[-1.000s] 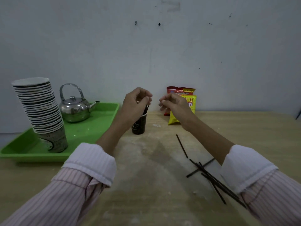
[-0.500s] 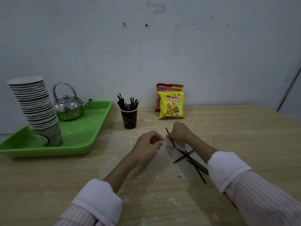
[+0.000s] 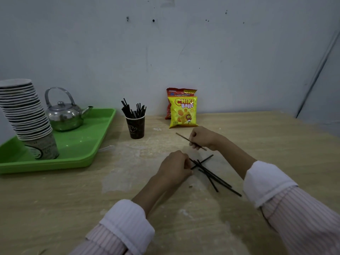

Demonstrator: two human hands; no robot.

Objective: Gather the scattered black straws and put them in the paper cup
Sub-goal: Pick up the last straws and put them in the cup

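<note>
A dark paper cup (image 3: 135,127) stands upright on the wooden table (image 3: 55,199), with several black straws (image 3: 133,109) sticking out of it. My right hand (image 3: 204,138) pinches one black straw (image 3: 181,136) lifted off the table, pointing left. Several black straws (image 3: 214,176) lie crossed in a small pile between my hands. My left hand (image 3: 174,167) has its fingers curled at the left end of that pile, touching the straws; whether it grips one is hidden.
A green tray (image 3: 88,144) at the left holds a steel kettle (image 3: 64,115) and a tall stack of paper cups (image 3: 25,115). Two snack bags (image 3: 182,109) lean on the wall behind the hands. The table's right edge runs near the wall corner.
Both hands came down from the cup to the pile. My right hand has picked up one straw; my left hand moved right onto the pile's end.
</note>
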